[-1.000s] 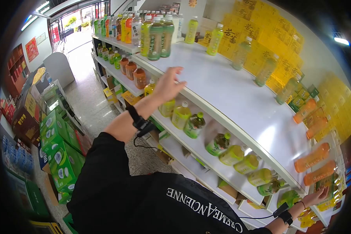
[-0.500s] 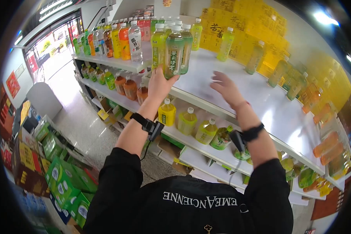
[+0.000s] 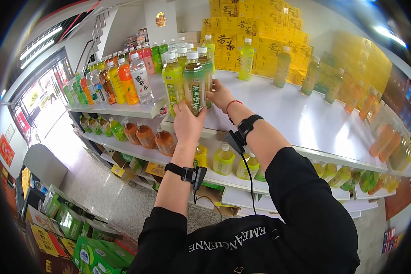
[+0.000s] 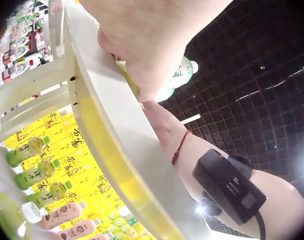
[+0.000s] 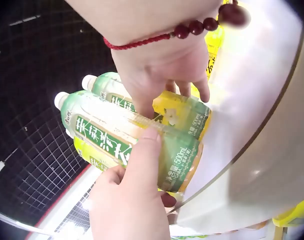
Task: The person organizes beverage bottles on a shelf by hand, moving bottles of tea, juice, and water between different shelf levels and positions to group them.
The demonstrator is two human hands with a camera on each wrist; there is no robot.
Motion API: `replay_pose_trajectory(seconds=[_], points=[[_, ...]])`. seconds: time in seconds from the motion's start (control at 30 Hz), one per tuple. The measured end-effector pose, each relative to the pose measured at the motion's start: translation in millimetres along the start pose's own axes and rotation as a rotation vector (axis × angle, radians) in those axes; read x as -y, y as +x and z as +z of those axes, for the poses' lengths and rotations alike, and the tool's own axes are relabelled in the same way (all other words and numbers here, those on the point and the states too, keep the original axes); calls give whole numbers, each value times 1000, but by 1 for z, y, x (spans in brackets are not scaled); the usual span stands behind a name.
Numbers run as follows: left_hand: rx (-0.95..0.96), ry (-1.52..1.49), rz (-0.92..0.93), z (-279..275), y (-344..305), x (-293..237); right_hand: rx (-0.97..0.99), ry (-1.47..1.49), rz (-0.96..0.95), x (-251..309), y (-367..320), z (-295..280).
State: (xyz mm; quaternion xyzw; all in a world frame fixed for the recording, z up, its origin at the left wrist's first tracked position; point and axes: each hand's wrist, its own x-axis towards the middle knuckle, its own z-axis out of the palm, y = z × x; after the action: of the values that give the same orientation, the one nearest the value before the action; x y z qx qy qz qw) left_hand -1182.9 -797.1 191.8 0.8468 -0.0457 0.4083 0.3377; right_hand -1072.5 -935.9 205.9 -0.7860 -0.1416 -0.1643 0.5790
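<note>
My left hand [image 3: 188, 121] grips the front green-labelled tea bottle [image 3: 194, 84] low down, its thumb lying across the label in the right wrist view. Behind that stands a second green tea bottle [image 5: 111, 89], with my right hand [image 3: 221, 96] around its lower part, thumb on one side and fingers on the other. A yellow-green bottle [image 3: 172, 81] is close beside the front one, partly covered by my left fingers. All are upright at the corner of the white top shelf [image 3: 269, 116]. In the left wrist view my left hand [image 4: 147, 40] hides most of the bottles.
Rows of drink bottles [image 3: 125, 81] fill the shelf to the left. Spaced single bottles [image 3: 246, 59] line the far edge of the top shelf, before stacked yellow boxes [image 3: 260, 36]. More bottles [image 3: 223, 160] stand on the shelf below. Green cartons [image 3: 100, 255] are at lower left.
My right hand has come from the far right, over the shelf, to the rear tea bottle. My left hand has moved to the front bottle and taken hold of it. The head view has turned left.
</note>
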Motion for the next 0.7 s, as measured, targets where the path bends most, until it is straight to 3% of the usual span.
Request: replay_pose_trajectory(seconds=[0.13, 0.27, 0.4, 0.5, 0.7], points=[[-36, 9, 51, 5, -1, 7, 53, -40, 21, 10, -13, -15], [5, 44, 36, 0, -3, 4, 107, 15, 97, 32, -48, -66], [49, 51, 49, -6, -5, -3, 51, 26, 11, 19, -92, -155], [59, 61, 102, -9, -14, -14, 2, -80, -14, 44, -155, -235], [215, -295, 90, 7, -47, -82, -215, -7, 23, 33, -260, -381]])
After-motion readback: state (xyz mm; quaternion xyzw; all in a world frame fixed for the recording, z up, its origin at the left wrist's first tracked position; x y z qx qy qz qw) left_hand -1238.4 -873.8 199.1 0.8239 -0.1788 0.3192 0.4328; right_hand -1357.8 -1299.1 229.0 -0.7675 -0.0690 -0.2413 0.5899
